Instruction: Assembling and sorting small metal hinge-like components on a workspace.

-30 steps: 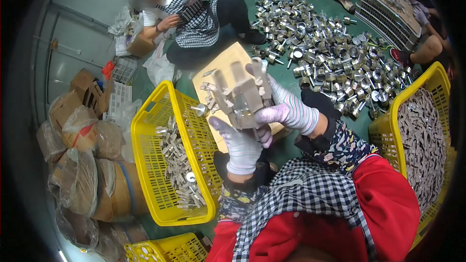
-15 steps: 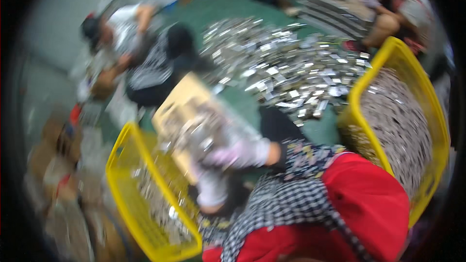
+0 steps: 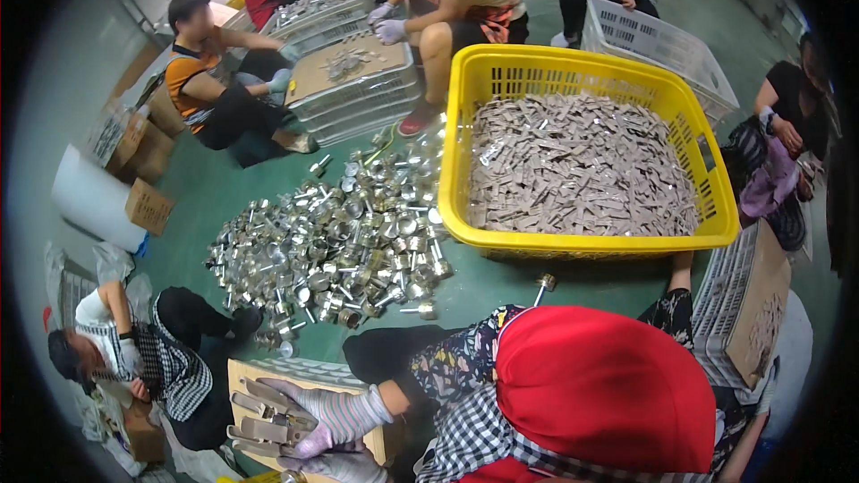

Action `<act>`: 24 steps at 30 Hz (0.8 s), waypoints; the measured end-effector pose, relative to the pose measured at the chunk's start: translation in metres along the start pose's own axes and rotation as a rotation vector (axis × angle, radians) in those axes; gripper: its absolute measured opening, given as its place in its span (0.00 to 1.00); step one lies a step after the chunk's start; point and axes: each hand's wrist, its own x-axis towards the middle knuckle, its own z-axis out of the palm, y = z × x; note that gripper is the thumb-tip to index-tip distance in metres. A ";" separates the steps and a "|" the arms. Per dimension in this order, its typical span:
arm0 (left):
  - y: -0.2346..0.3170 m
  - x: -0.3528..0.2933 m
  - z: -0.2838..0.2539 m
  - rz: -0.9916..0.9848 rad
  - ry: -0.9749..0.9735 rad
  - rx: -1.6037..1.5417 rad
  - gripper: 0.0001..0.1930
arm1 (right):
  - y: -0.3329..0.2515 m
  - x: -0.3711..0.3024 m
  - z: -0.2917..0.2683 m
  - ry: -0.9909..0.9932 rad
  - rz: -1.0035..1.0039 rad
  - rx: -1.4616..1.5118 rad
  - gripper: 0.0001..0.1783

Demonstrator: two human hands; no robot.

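Note:
At the lower left, both my hands wear pale, grey-striped gloves with pinkish areas. My right hand (image 3: 335,413) is the upper one, its fingers closed round several flat, grey-beige metal strips (image 3: 259,429). My left hand (image 3: 344,467) lies just below, bent inward against the same cluster and cut by the lower edge; what its fingers hold is hidden. Under the strips is a tan cardboard sheet (image 3: 237,376) on a pale crate. A small round metal piece (image 3: 292,476) shows beside my left fingertips.
A large heap of shiny metal cups with stems (image 3: 340,250) covers the green floor ahead. To its right stands a yellow basket (image 3: 591,240) full of grey-beige strips. Co-workers sit around, some beside stacked crates (image 3: 353,103). A white basket (image 3: 662,40) stands behind the yellow one.
The view has turned to the right and sharpened. My hands, still together over the cardboard with metal pieces, now appear lower left; the full yellow basket appears nearer the middle.

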 end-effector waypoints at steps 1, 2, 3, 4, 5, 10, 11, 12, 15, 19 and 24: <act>-0.030 -0.011 0.003 -0.030 0.033 -0.005 0.16 | 0.009 -0.001 -0.002 0.099 -0.044 -0.131 0.61; -0.058 -0.020 0.004 -0.066 0.066 -0.010 0.16 | 0.016 -0.003 -0.003 0.197 -0.083 -0.262 0.61; -0.071 -0.023 0.006 -0.105 0.108 -0.010 0.15 | 0.020 -0.005 -0.005 0.251 -0.104 -0.334 0.59; -0.075 -0.021 0.009 -0.108 0.108 -0.009 0.15 | -0.001 -0.007 -0.004 0.251 -0.100 -0.334 0.59; -0.079 -0.018 0.010 -0.167 -0.066 -0.322 0.17 | -0.024 -0.012 -0.008 0.131 0.203 -0.168 0.57; -0.079 -0.026 -0.020 -0.428 -0.852 -1.806 0.28 | -0.033 -0.016 -0.030 0.039 0.244 -0.066 0.46; -0.060 -0.025 -0.031 -0.580 -0.599 -1.585 0.29 | -0.021 -0.011 -0.024 0.047 0.162 -0.138 0.44; -0.040 -0.030 -0.020 -0.798 -0.323 -1.216 0.31 | -0.007 -0.006 -0.015 0.043 0.077 -0.196 0.42; -0.023 -0.022 0.016 -0.693 -0.298 -0.948 0.36 | -0.017 -0.010 -0.036 0.092 0.156 -0.223 0.30; 0.013 -0.008 0.004 -0.558 -0.166 -1.028 0.33 | 0.004 -0.008 -0.024 0.083 -0.257 -0.762 0.42; -0.008 -0.025 -0.017 -0.628 -0.008 -1.436 0.31 | 0.005 0.007 -0.011 -0.314 -0.150 -0.593 0.35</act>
